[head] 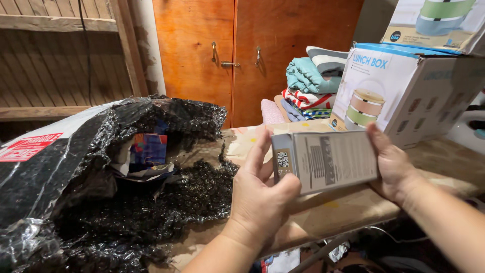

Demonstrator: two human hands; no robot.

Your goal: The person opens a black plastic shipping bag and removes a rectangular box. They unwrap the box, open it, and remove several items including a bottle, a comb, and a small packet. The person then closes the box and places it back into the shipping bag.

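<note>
Grey carton (331, 161), patterned table (323, 212), wooden cupboard (252, 55)

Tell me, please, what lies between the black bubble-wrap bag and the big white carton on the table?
In the head view, between bubble-wrap bag and white carton, both hands, left and right, hold a small grey box.

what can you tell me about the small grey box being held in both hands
The small grey box looks like thin cardboard, flat and oblong, held level above the table edge. The face toward the camera carries dense small print and a square code patch at its left end. The left hand grips that left end, and the right hand holds the right end. It looks closed and undamaged.
</note>
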